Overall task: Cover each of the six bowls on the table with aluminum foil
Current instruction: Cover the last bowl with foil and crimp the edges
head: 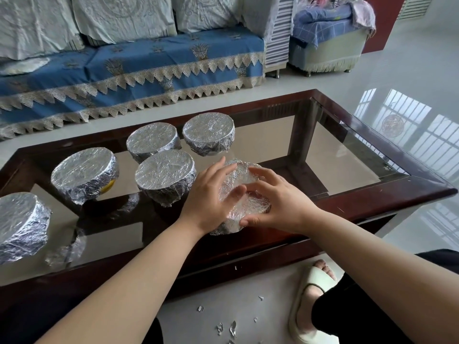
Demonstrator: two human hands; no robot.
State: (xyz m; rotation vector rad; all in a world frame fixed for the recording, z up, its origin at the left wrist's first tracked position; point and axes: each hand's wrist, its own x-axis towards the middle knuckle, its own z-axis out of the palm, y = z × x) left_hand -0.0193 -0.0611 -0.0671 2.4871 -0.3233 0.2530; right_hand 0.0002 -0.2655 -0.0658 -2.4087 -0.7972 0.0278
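Both hands on one foil-covered bowl (244,194) near the front rail of the glass-topped table (372,194). Left hand (210,201) laid against the bowl's left side, fingers (218,170) straight and close together, tips reaching up toward the far rim, thumb pressed onto the foil top. Right hand (275,201) cupped over the right half, fingers (260,173) spread apart and arched, tips resting on the foil, thumb along the near edge. Foil under the fingertips crinkled, bright and somewhat blurred, so hard to tell how tightly wrapped at the sides. Just beyond the left fingertips, a second wrapped bowl (165,176); farther past the tips, two more (152,141) (208,135) side by side. Well to the left of the left hand, another wrapped bowl (85,173), and one more (21,224) at the picture's edge. Below the wrists, on the pale floor (223,294), small foil scraps (232,327) beside a foot in a slipper (306,301). Beyond the table, a sofa (124,70) with blue cover.
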